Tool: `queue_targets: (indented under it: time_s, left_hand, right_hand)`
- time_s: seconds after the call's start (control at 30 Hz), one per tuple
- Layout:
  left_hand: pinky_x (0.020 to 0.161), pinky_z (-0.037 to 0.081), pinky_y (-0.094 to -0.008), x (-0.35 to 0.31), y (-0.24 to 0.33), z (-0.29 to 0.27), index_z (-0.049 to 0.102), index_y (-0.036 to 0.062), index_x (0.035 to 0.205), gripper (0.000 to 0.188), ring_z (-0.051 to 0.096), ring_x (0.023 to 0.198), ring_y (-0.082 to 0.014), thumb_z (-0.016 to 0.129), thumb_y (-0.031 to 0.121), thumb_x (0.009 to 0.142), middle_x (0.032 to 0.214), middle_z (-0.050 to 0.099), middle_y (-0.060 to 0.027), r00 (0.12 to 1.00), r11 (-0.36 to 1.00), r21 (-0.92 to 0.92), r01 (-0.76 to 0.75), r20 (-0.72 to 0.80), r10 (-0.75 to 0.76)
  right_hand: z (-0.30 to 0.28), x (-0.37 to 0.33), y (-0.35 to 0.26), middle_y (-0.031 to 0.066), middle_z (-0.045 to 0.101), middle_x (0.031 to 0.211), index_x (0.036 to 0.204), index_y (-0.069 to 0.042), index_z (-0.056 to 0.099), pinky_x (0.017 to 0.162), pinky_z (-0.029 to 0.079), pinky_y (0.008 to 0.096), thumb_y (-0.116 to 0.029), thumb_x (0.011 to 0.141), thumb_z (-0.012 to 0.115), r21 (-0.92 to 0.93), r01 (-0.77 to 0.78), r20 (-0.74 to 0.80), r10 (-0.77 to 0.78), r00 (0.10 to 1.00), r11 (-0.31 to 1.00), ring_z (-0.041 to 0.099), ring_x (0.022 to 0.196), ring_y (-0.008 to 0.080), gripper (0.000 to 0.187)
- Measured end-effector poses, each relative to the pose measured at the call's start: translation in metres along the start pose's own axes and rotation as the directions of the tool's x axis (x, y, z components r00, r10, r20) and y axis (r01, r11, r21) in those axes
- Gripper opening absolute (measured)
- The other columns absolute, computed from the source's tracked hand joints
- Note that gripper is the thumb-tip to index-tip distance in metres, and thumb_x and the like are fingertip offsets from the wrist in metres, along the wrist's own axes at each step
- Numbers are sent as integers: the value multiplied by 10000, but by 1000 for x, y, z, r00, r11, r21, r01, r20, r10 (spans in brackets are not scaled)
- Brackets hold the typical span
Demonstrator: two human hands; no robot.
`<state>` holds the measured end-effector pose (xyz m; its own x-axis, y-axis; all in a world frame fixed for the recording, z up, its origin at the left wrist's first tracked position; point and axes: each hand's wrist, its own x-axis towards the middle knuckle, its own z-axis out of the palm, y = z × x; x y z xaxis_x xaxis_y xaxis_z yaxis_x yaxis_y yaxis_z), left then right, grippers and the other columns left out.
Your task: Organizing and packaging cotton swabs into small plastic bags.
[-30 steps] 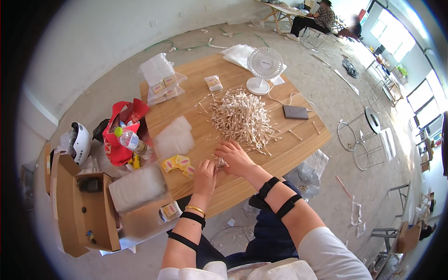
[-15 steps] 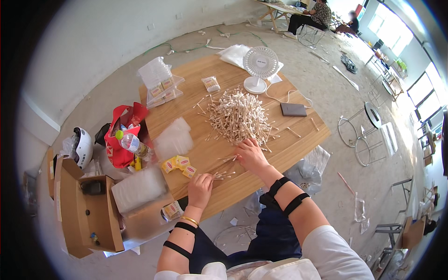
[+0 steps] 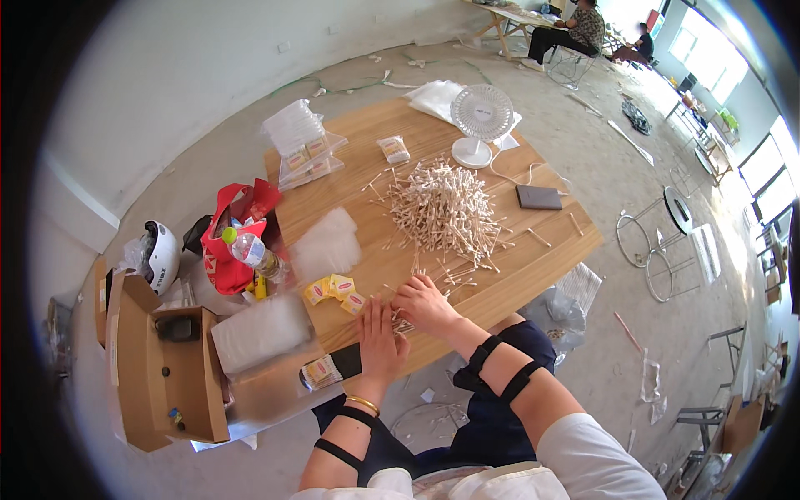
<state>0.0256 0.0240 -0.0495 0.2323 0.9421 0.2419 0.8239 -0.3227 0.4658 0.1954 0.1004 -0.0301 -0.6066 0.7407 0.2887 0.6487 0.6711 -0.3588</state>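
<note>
Two hands working at the near edge of the wooden table [image 3: 533, 267] | left hand [image 3: 379, 337] lying flat, fingers spread, pinning a small bundle of cotton swabs [image 3: 406, 323] | right hand [image 3: 427, 302] curling around it | swabs seeming light, thin, snappable — best gathering them mid-shaft | big swab pile [image 3: 442, 208] sitting mid-table.

A grey concrete floor [image 3: 600, 167] is seen, littered with scraps. A white wall [image 3: 167, 75] is placed on the left. Bright daylight is let in by windows [image 3: 771, 179] on the right. A wooden table [image 3: 550, 242] is lit, and wire stools [image 3: 667, 250] are set beside it.
</note>
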Motion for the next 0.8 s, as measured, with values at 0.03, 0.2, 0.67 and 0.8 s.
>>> queue_targets:
  time_s: [0.03, 0.2, 0.67, 0.8]
  left_hand:
    - [1239, 135, -575, 0, -1, 1, 355, -18, 1502, 734, 239, 1511, -383, 582, 224, 847, 1593, 313, -216, 1000, 1000, -1, 1, 2, -1]
    - [1243, 133, -568, -1, -3, 5, 356, -32, 1500, 730, 265, 1506, -363, 577, 239, 860, 1587, 332, -197, 999, 991, 131, -29, 46, 23]
    - [1164, 280, -544, -1, 4, -2, 461, 24, 1472, 720, 437, 1244, -380, 639, 246, 811, 1263, 482, -170, 1000, 999, 21, 28, -5, -28]
    - [1118, 320, -537, 3, 8, 2, 469, 23, 1465, 722, 445, 1223, -380, 657, 268, 812, 1260, 482, -172, 999, 999, -32, -15, -49, 14]
  right_hand:
    - [-3, -1, 0, 4, 624, 1015, 977, -155, 719, 1068, 387, 414, -192, 769, 743, 1, -1, 2, 1, 1000, 1000, 523, 1165, 236, 213]
    - [-17, -13, 17, 19, 613, 1065, 1018, -159, 720, 1044, 399, 409, -189, 801, 740, 63, -77, -66, 81, 995, 995, 532, 1138, 248, 220]
    - [-43, -35, 63, 18, 616, 1064, 1016, -153, 721, 1027, 411, 406, -175, 806, 749, -18, -224, -55, 223, 973, 974, 531, 1120, 253, 213]
    - [-42, -33, 57, 32, 614, 1124, 1102, -151, 714, 1068, 388, 420, -285, 781, 784, 21, -223, -28, 223, 974, 975, 509, 1182, 268, 355]
